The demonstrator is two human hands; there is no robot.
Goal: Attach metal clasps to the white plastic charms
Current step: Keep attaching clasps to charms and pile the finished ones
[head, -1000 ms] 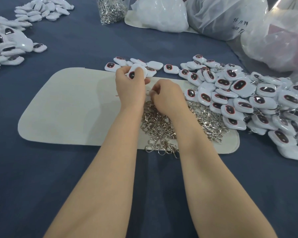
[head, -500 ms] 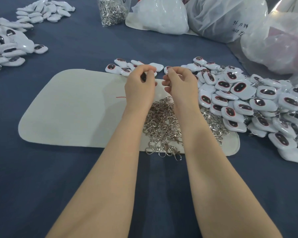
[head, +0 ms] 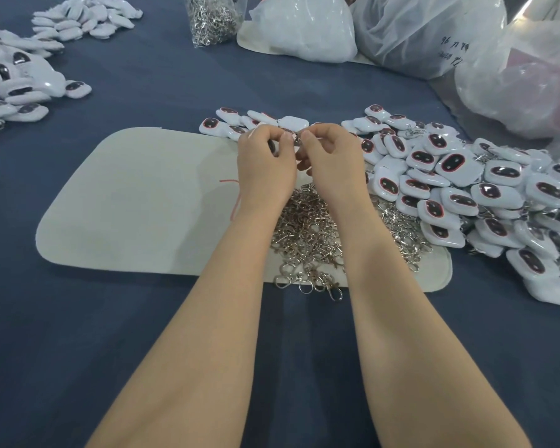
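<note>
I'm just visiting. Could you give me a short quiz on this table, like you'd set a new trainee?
1. True or false: the loose metal clasps lie piled mostly on the pale mat.
2. The big heap of white charms touching that mat lies on the person's: A left; B right; C lap.
3. What fills the clear bag at the far side of the table?
Key: 1 true; 2 B; 3 metal clasps.
</note>
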